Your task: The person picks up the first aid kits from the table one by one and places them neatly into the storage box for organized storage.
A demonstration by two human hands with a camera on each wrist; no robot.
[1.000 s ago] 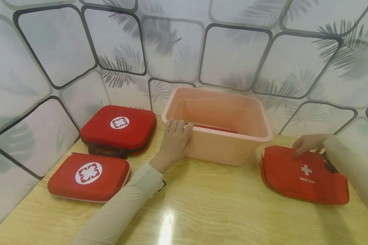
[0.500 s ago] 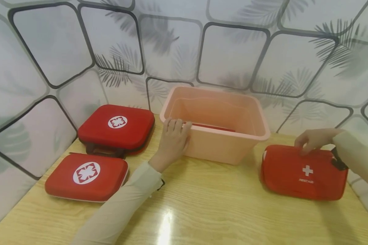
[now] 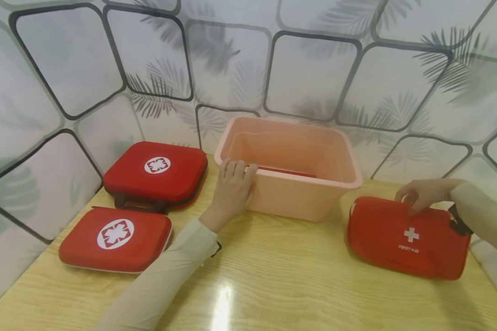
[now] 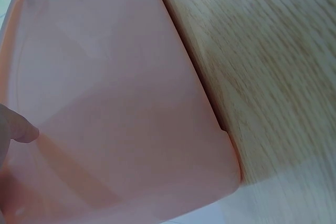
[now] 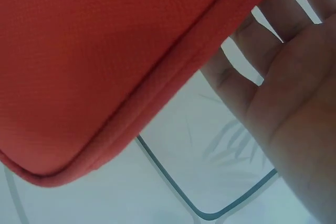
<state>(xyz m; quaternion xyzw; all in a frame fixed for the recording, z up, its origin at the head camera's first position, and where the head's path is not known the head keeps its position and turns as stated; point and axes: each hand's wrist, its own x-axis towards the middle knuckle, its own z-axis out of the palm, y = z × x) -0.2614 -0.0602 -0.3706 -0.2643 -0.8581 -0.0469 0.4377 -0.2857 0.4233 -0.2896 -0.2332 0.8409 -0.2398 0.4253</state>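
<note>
My left hand (image 3: 231, 195) grips the near rim of a peach plastic bin (image 3: 290, 197), fingers hooked over the edge. In the left wrist view the thumb (image 4: 21, 127) lies against the bin's outer wall (image 4: 121, 77). On the right, a soft red first aid pouch (image 3: 383, 239) with a white cross tilts with its far edge raised. My right hand (image 3: 428, 193) pinches that edge, thumb on the front face. Up close in the right wrist view, the hand's fingers (image 5: 262, 40) go behind the pouch (image 5: 94, 72); their tips are hidden.
Two red cases with white emblems lie at the left: a larger handled case (image 3: 120, 177) behind a smaller case (image 3: 78, 241). Something red (image 3: 290, 172) shows inside the bin. A patterned wall (image 3: 310, 78) closes off the back of the wooden table (image 3: 273, 276).
The pouch's far edge has risen off the table in my right hand, and the pouch now leans toward me. My left hand stays on the bin's rim.
</note>
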